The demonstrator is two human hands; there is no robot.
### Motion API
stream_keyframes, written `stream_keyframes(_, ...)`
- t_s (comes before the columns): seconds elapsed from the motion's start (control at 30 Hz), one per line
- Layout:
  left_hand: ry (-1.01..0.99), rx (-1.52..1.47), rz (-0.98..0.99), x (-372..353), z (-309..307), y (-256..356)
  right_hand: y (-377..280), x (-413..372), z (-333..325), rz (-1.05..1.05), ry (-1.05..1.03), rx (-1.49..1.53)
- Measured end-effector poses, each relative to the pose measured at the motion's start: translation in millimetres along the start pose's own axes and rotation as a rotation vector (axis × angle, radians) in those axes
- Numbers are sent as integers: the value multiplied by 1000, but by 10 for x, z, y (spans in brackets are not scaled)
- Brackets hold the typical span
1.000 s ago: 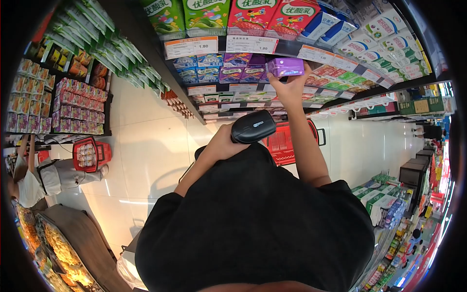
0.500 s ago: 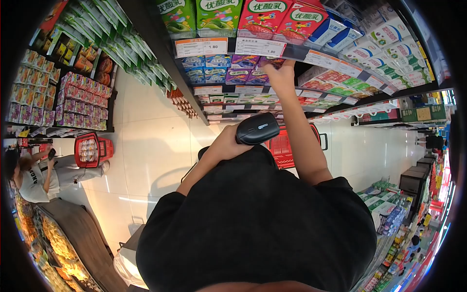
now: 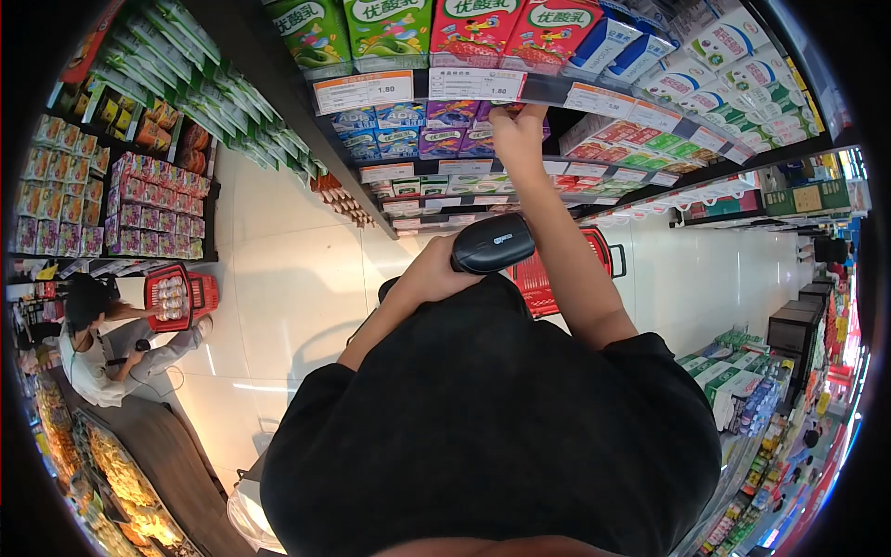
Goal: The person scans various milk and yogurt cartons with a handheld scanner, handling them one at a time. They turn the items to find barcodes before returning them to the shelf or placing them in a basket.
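Observation:
My left hand (image 3: 438, 269) is wrapped round a black handheld device (image 3: 492, 243) with a rounded head, in front of my body. Reaching into the shelf, my right hand (image 3: 520, 135) is at the purple cartons (image 3: 452, 128), just under the upper shelf's price labels (image 3: 476, 84). Its fingertips are partly hidden by the shelf edge, so whether they grip a carton cannot be seen. Green cartons (image 3: 388, 32) and red cartons (image 3: 473, 32) stand on the shelf above. Blue cartons (image 3: 379, 130) lie left of the purple ones.
A red basket (image 3: 540, 286) is below my right forearm. At the left, another person (image 3: 93, 343) holds a black object beside a red basket (image 3: 181, 297). Green packets (image 3: 200, 93) hang at upper left. Stacked goods (image 3: 733, 381) are at the right.
My right hand has shifted slightly left and down in view, still at the purple cartons. The shelf view has shifted left. The other person has turned and bent toward their basket.

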State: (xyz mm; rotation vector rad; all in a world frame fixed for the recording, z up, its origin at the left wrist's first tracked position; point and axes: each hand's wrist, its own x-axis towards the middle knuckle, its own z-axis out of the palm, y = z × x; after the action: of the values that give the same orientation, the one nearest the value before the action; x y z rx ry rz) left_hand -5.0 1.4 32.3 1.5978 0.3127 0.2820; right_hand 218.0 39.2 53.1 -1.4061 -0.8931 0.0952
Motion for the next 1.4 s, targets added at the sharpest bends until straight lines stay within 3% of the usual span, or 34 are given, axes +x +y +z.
stream_keyframes(0.07,-9,15,-8,0,10,15,-13,4,21,-22,8,-79)
stream_keyframes(0.23,-9,-26,10,5,31,-65,-66,-6,-106,52,-43,63)
stream_keyframes(0.3,-1,-26,31,-1,34,-70,73,26,-343,-210,-126,-93)
stream_keyframes(0.33,12,-26,53,-2,30,-73,113,26,-472,-280,-52,-187)
stream_keyframes(0.43,18,-15,20,-34,8,-79,169,-76,-720,-149,36,-293)
stream_keyframes(0.5,16,-20,14,-44,4,-45,239,-112,-765,-112,-137,-635)
stream_keyframes(0.63,20,6,34,-50,2,-86,235,-219,-705,33,-326,-649)
stream_keyframes(1.07,1,47,24,-39,-6,-160,376,-248,-611,-20,-161,-625)
stream_keyframes(1.13,8,51,4,-46,-32,-159,446,-255,-623,-106,34,-714)
stream_keyframes(1.17,12,51,4,-47,-41,-154,466,-249,-634,-22,26,-642)
stream_keyframes(1.4,19,50,26,-5,-23,-112,408,-308,-624,58,36,-588)
